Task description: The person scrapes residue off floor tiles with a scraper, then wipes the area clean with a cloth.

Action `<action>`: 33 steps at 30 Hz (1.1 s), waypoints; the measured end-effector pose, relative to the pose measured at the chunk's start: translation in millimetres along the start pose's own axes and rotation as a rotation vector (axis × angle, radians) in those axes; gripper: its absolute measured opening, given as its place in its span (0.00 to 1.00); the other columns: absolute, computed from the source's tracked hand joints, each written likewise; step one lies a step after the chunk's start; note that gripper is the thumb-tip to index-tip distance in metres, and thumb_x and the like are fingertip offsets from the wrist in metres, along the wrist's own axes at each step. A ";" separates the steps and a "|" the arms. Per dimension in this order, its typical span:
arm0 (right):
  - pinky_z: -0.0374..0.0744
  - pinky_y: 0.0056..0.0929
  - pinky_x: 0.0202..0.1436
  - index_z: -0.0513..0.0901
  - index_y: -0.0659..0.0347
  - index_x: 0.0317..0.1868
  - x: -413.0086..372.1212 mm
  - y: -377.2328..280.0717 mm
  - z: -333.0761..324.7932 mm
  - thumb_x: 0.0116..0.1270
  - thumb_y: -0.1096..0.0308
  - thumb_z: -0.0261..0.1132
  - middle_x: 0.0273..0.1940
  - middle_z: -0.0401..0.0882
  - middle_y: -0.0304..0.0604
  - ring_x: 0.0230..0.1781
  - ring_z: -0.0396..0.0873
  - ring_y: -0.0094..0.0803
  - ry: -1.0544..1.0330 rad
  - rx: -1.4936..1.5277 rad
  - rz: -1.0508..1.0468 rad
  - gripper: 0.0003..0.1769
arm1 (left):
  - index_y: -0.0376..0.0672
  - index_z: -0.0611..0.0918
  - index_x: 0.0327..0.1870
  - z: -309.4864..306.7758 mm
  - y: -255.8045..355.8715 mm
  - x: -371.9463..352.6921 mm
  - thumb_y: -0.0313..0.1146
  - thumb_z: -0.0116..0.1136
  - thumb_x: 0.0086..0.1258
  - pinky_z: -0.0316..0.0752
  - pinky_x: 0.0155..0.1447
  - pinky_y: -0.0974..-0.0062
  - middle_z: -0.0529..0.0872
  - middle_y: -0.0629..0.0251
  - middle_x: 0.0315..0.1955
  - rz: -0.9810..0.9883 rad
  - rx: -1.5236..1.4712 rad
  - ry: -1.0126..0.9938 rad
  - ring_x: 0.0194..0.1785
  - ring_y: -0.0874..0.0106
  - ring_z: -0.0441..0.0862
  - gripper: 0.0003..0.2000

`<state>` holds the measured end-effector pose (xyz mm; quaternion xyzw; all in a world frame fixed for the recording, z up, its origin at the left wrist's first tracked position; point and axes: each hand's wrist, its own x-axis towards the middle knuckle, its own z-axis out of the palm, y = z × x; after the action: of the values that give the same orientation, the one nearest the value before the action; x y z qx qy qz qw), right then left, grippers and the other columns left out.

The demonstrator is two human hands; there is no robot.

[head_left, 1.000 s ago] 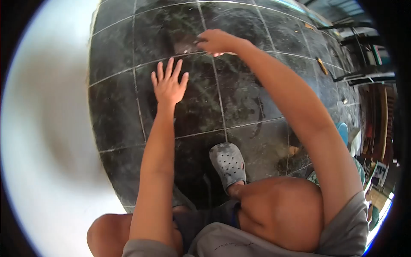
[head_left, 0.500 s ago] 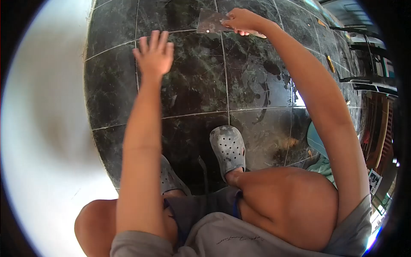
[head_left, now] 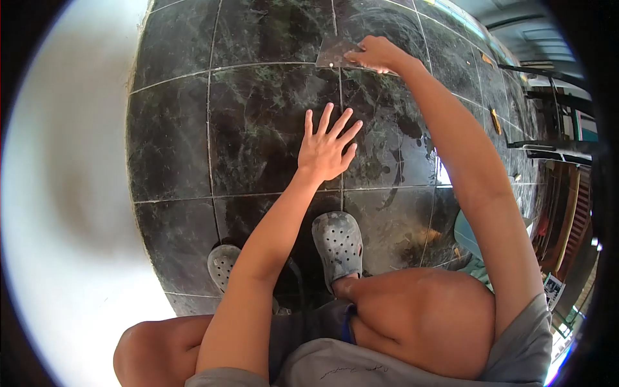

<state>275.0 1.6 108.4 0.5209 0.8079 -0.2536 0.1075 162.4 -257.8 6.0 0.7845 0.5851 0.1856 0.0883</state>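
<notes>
My right hand (head_left: 379,54) grips a cleaver (head_left: 335,53) with a broad, nearly rectangular grey blade and a small bright spot near one corner. Its blade lies low over the dark tiled floor (head_left: 271,116) at the far side, fingers pressed on the blade's near end and the handle mostly hidden by the palm. Nearer to me, my left hand (head_left: 325,148) is over the tiles with fingers spread, holding nothing. Wet dark patches (head_left: 412,126) mark the floor right of it.
Grey clogs (head_left: 338,245) are on my feet close below my left hand. A white wall (head_left: 77,161) borders the floor at left. At right stand black metal legs (head_left: 548,145), a teal object (head_left: 472,233) and small yellowish-brown pieces (head_left: 495,121) on the tiles.
My left hand has moved right and closer to me, fingers still spread. My right hand, with the cleaver, appears slightly lower and farther right; the whole view has also shifted a little.
</notes>
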 end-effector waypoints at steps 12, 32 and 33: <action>0.75 0.35 0.21 0.84 0.66 0.30 -28.3 54.5 -24.5 0.71 0.42 0.70 0.22 0.80 0.44 0.16 0.75 0.29 0.123 0.282 0.236 0.30 | 0.58 0.67 0.83 -23.8 -66.0 82.9 0.51 0.46 0.85 0.47 0.84 0.32 0.63 0.61 0.84 -0.324 0.205 0.029 0.86 0.45 0.53 0.29; 0.80 0.33 0.32 0.76 0.53 0.74 -95.2 78.2 20.5 0.65 0.44 0.78 0.38 0.85 0.46 0.32 0.83 0.30 0.128 0.314 0.236 0.42 | 0.63 0.78 0.75 14.6 -27.0 80.8 0.54 0.53 0.80 0.53 0.79 0.26 0.71 0.63 0.79 -0.001 0.105 0.177 0.82 0.43 0.60 0.25; 0.82 0.35 0.36 0.75 0.50 0.76 -100.1 75.3 36.2 0.65 0.44 0.78 0.40 0.86 0.48 0.34 0.85 0.34 0.198 0.296 0.180 0.43 | 0.61 0.81 0.73 15.9 -4.5 65.6 0.53 0.54 0.79 0.53 0.79 0.27 0.72 0.63 0.78 0.028 0.014 0.166 0.82 0.43 0.61 0.24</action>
<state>382.6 -71.4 99.0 0.6234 0.7187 -0.3068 -0.0281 180.9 -192.9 2.1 0.7750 0.5808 0.2471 0.0316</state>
